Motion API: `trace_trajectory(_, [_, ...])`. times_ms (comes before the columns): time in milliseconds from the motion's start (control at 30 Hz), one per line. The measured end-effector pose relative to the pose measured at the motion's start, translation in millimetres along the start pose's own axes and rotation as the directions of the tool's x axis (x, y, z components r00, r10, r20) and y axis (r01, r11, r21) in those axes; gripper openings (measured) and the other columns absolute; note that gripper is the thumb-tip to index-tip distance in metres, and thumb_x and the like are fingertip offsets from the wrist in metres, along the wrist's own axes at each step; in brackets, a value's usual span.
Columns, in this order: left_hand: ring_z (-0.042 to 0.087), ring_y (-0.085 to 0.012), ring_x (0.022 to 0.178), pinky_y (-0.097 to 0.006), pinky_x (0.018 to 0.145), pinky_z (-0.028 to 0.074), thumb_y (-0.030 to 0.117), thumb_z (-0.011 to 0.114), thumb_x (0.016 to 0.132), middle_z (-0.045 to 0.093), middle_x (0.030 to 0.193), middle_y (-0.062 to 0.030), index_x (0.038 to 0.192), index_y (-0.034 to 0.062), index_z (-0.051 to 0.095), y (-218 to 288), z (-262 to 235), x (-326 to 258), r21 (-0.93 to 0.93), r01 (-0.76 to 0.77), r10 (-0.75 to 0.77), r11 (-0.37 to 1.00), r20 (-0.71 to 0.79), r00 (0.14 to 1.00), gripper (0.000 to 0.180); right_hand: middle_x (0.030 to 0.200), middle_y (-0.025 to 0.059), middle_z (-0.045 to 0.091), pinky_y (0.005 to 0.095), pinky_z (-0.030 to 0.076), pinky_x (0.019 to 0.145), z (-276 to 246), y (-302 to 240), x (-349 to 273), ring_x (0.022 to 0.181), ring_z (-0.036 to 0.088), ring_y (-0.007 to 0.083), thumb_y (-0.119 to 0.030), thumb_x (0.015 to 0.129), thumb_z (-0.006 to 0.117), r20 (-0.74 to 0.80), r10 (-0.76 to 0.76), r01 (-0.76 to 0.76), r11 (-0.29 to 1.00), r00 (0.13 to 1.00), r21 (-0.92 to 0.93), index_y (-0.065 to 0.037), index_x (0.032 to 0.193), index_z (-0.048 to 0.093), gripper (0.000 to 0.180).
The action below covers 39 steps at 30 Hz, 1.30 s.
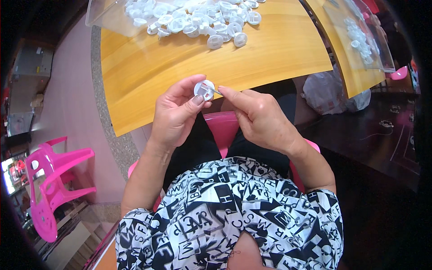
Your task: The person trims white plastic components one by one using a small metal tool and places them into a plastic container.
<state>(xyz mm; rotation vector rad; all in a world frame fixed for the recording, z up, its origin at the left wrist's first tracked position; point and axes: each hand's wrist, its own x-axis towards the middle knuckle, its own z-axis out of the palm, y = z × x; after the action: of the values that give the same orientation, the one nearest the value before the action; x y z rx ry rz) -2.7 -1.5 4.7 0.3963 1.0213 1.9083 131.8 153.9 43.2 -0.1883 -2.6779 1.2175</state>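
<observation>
Between the thumb and fingers of my left hand (177,108) is a round white plastic part (201,91) with slots in its face. My right hand (258,110) pinches a thin metal pin-like piece (217,92), whose end meets the right side of the white part. Most of that piece is hidden inside my right fingers, so its full shape does not show. Both hands are raised just off the table's near edge, above my lap. Beyond them, a heap of similar white plastic parts (198,20) lies on the yellow wooden table (148,67).
A clear plastic bin (105,18) stands at the table's far left. To the right, a second yellow table (344,54) bears more white parts (360,42), with plastic bags (324,92) beside it. A pink plastic chair (56,180) is on the left; I sit on a pink seat (222,128).
</observation>
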Motion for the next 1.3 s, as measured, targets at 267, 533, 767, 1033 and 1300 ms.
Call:
trace_trajectory(267, [0.062,-0.0161,0.098,-0.029,0.085,0.053,-0.001,0.060,0.088,0.063,0.110,-0.0111,0.125,-0.0019,0.054,-1.7,1.5,-0.4,0.011,0.007,-0.007,1.000,-0.002,1.000,0.037,0.084,0.0186,0.061,0.0396,0.050,0.065,-0.2,-2.4,-1.3,0.075,0.063,0.0342,0.008,0.078,0.053,0.027,0.034,-0.032,0.996,0.999,-0.083,-0.002,0.124,0.055,0.047])
trace_trajectory(533, [0.062,-0.0159,0.098,-0.029,0.085,0.054,-0.003,0.062,0.087,0.063,0.110,-0.0111,0.123,-0.0017,0.055,-6.0,4.6,-1.0,0.068,-0.019,0.021,0.997,-0.024,1.000,0.037,0.083,0.0187,0.060,0.0405,0.050,0.064,1.7,-1.8,-2.1,0.074,0.063,0.0352,0.008,0.078,0.053,0.038,0.025,-0.021,0.996,0.999,-0.091,-0.002,0.125,0.053,0.047])
trace_trajectory(767, [0.063,-0.0154,0.097,-0.029,0.084,0.054,-0.003,0.064,0.086,0.064,0.110,-0.0098,0.122,-0.0014,0.057,-12.6,3.8,-4.3,0.276,-0.055,0.055,0.960,0.007,0.998,0.036,0.078,0.0205,0.062,0.0445,0.052,0.063,1.7,5.8,-1.9,0.072,0.064,0.0377,-0.002,0.077,0.056,0.084,-0.033,0.046,0.987,0.996,-0.157,0.000,0.114,0.054,0.037])
trace_trajectory(1033, [0.062,-0.0169,0.099,-0.030,0.084,0.054,0.000,0.062,0.088,0.063,0.112,-0.0120,0.123,-0.0020,0.055,-5.0,-1.3,0.5,0.086,-0.017,0.015,0.996,0.018,1.000,0.036,0.080,0.0177,0.061,0.0410,0.051,0.062,-6.6,-6.8,-3.6,0.072,0.063,0.0347,0.005,0.078,0.055,0.049,0.018,-0.008,0.979,0.999,-0.202,0.000,0.117,0.057,0.039])
trace_trajectory(1300, [0.062,-0.0174,0.098,-0.030,0.085,0.054,-0.001,0.062,0.087,0.063,0.111,-0.0130,0.123,-0.0021,0.055,-3.6,1.7,0.5,0.087,0.028,-0.029,0.996,0.018,0.999,0.037,0.077,0.0161,0.062,0.0390,0.053,0.057,-4.9,-6.3,-5.3,0.067,0.066,0.0318,-0.010,0.081,0.057,0.056,-0.024,0.041,0.941,0.998,-0.337,0.001,0.117,0.055,0.038])
